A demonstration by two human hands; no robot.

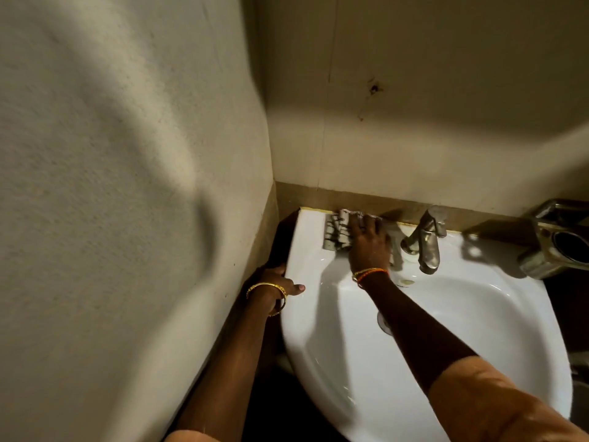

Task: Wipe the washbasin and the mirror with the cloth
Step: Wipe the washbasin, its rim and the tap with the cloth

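The right forearm (430, 342) crossed the washbasin (315, 342), the right grip (369, 242) spread flat, pressing the cloth (338, 232) on its back ledge, while the left grip (271, 287) curled round the left rim.

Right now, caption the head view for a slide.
Right hand presses cloth onto washbasin ledge; left hand grips the rim.

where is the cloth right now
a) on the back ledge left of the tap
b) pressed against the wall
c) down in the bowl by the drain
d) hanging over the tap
a: the right hand presses the cloth flat on the back ledge of the basin, just left of the tap.
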